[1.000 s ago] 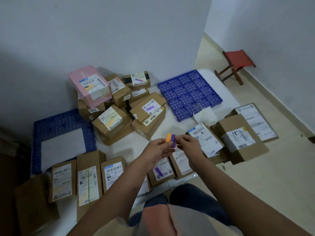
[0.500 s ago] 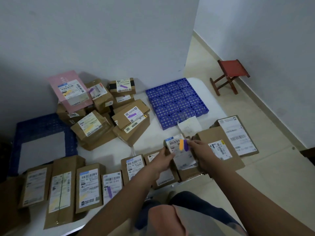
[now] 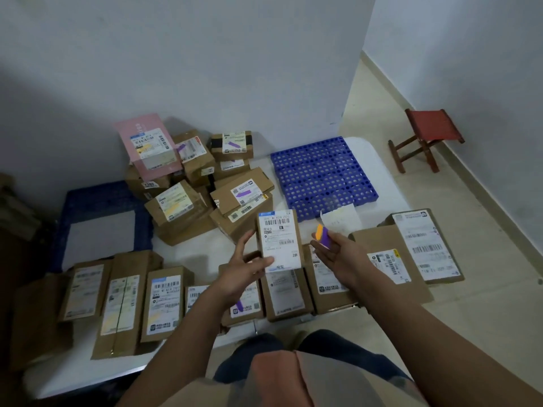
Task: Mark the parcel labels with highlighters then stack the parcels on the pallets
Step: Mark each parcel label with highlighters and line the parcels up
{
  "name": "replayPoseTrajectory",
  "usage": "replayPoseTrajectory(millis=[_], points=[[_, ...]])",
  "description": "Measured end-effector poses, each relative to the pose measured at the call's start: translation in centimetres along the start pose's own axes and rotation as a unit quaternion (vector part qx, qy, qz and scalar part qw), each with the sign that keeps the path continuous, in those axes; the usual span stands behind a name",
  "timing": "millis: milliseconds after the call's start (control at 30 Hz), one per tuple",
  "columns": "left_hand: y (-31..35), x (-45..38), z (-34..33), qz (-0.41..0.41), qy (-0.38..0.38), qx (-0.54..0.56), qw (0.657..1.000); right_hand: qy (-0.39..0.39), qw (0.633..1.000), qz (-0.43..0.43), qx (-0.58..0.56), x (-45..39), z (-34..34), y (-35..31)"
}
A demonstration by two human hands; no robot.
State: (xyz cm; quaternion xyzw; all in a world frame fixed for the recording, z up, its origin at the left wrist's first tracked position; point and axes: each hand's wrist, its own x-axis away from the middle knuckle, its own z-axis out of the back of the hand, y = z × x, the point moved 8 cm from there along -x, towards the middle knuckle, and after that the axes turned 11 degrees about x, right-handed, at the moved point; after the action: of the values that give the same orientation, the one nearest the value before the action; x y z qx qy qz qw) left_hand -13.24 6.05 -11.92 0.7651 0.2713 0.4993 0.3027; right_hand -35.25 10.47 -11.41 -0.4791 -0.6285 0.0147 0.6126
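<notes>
Between both hands, lifted parcel; highlighters seemingly right-held.

Non-task clutter, far right
Red stool with dark wooden legs stands on beige tiled floor, against the white wall.

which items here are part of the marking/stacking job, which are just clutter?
Job:
- small brown cardboard parcel with white label, held by left hand
- orange and purple highlighters, held in right hand
- stack of marked cardboard parcels
- row of brown parcels on the floor
- blue perforated plastic pallet

Clutter:
- red wooden folding stool
- loose white paper slip
</notes>
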Motion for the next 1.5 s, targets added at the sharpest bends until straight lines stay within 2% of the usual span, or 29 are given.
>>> replayPoseTrajectory(millis=[200, 467, 667, 900, 967, 1033, 1100, 1133, 1200, 1267, 1367, 1500], points=[[1.8, 1.1, 4.6, -0.009, 0.022, 0.006, 1.000, -0.017, 1.000, 0.003, 0.007, 0.5, -2.5, 1.1], [0.5, 3.5, 11.0, 0.104, 0.038, -0.019, 0.994, 0.019, 1.000, -0.007, 0.010, 1.0, -5.3, 4.5], [-1.2, 4.1, 15.4, 0.145, 0.048, -0.017, 0.988, 0.044, 0.996, -0.018, 0.073, 1.4, -8.0, 7.9], [-1.6, 3.4, 17.5, 0.132, 0.043, -0.210, 0.968, 0.027, 0.993, -0.002, 0.117, 1.9, -11.1, 10.7], [0.4, 3.4, 18.3, 0.081, 0.066, -0.308, 0.946, 0.018, 0.992, -0.001, 0.123, 2.0, -11.9, 11.5], [3.1, 3.4, 18.6, 0.002, 0.116, -0.350, 0.930, 0.007, 0.992, -0.004, 0.123, 2.4, -12.9, 12.1], [5.4, 3.7, 18.0, -0.067, 0.149, -0.322, 0.933, -0.006, 0.991, -0.005, 0.132, 2.7, -13.7, 12.5], [6.0, 3.8, 17.5, -0.077, 0.152, -0.279, 0.945, -0.015, 0.990, -0.001, 0.138, 2.7, -14.2, 12.6], [5.7, 3.6, 15.7, -0.038, 0.121, -0.140, 0.982, -0.027, 0.989, 0.007, 0.147, 2.9, -15.1, 12.5], [4.7, 3.3, 13.7, 0.008, 0.083, -0.064, 0.994, -0.026, 0.988, 0.013, 0.148, 3.3, -15.9, 12.2], [3.4, 2.7, 11.6, 0.039, 0.051, -0.078, 0.995, -0.023, 0.989, 0.024, 0.147, 3.5, -16.7, 11.6], [3.3, 2.1, 10.9, 0.028, 0.051, -0.081, 0.995, 0.003, 0.991, 0.035, 0.131, 3.1, -17.0, 10.8]])
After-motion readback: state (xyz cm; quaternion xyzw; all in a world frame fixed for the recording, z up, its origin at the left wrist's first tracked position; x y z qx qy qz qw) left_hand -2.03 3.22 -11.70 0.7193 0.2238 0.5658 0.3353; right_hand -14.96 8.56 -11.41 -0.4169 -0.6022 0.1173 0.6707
